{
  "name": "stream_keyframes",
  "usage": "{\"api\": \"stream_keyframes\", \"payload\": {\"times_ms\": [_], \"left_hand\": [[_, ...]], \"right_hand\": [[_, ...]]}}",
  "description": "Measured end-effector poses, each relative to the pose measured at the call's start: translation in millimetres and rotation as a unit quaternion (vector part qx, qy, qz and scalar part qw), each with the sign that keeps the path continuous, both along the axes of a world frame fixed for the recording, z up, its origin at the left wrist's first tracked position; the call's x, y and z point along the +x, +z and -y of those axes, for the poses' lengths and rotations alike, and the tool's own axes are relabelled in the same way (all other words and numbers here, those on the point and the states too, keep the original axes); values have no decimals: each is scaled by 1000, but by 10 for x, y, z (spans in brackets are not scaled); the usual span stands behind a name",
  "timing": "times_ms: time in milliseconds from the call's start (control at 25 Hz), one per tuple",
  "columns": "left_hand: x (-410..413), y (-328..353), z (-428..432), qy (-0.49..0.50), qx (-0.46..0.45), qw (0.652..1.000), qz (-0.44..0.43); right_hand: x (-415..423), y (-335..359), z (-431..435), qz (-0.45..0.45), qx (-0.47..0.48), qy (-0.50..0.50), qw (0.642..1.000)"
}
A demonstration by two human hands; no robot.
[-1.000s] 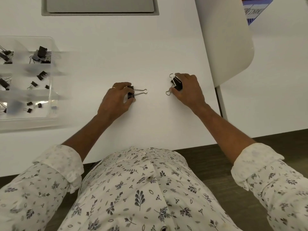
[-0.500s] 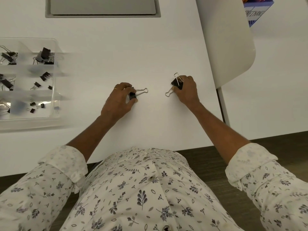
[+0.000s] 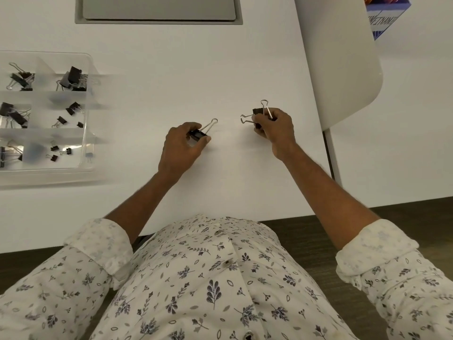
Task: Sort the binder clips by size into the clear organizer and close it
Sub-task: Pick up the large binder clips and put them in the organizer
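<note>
Hands both gripped clips: our left hand (image 3: 182, 146) held a black metal binder clip (image 3: 199, 135), our right hand (image 3: 275, 126) another black binder clip (image 3: 257, 113). We noted the clear plastic compartmented organizer (image 3: 88, 114) lay open leftward on the white worktop (image 3: 171, 69), nearer the left hand.

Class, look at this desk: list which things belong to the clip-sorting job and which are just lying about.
Belongs to the job:
left hand gripping a binder clip
right hand gripping a second clip
clear organizer

Lying about:
grey panel
white chair
blue box
</note>
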State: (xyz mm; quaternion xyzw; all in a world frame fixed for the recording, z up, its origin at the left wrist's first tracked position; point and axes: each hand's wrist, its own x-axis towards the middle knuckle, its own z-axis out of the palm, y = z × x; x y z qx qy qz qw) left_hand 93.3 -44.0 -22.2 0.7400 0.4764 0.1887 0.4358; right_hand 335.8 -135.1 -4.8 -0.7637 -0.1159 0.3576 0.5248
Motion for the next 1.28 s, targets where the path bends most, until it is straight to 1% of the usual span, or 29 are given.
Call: {"api": "stream_keyframes", "payload": {"times_ms": [80, 120, 200, 280, 360, 480, 560, 720, 880, 1000, 1040, 1120, 1200, 1280], "left_hand": [[52, 66, -2, 60, -82, 993, 52], [71, 103, -10, 82, -142, 983, 80], [93, 167, -21, 98, -262, 949, 148], [99, 204, -18, 97, -344, 911, 208], [95, 247, 9, 102, -395, 876, 257], [19, 273, 37, 131, -431, 839, 306], [-63, 295, 53, 134, -432, 833, 318], [-297, 376, 36, 139, -407, 842, 325], [-658, 503, -94, 160, -386, 840, 345], [-1035, 601, -260, 175, -362, 842, 359], [-1203, 637, -343, 178, -345, 849, 359], [-1568, 703, -512, 181, -285, 879, 338], [-1990, 761, -683, 189, -199, 918, 287], [-2457, 805, -864, 198, -121, 945, 229]], "right_hand": [[-23, 74, -29, -117, 49, -39, 991], [-37, 104, -40, -159, 60, -45, 984], [-93, 151, -46, -229, 60, -49, 970], [-190, 195, -30, -282, 60, -56, 956], [-299, 211, -15, -317, 63, -72, 944], [-466, 193, -17, -362, 70, -79, 926], [-576, 187, -39, -390, 78, -56, 916], [-853, 224, -149, -435, 99, -13, 895], [-1203, 288, -362, -452, 113, 34, 884], [-1508, 331, -592, -447, 115, 70, 885], [-1640, 349, -680, -447, 118, 80, 883], [-1920, 396, -848, -449, 128, 95, 879], [-2250, 460, -1012, -442, 132, 111, 880], [-2627, 508, -1191, -422, 124, 125, 889]]}}
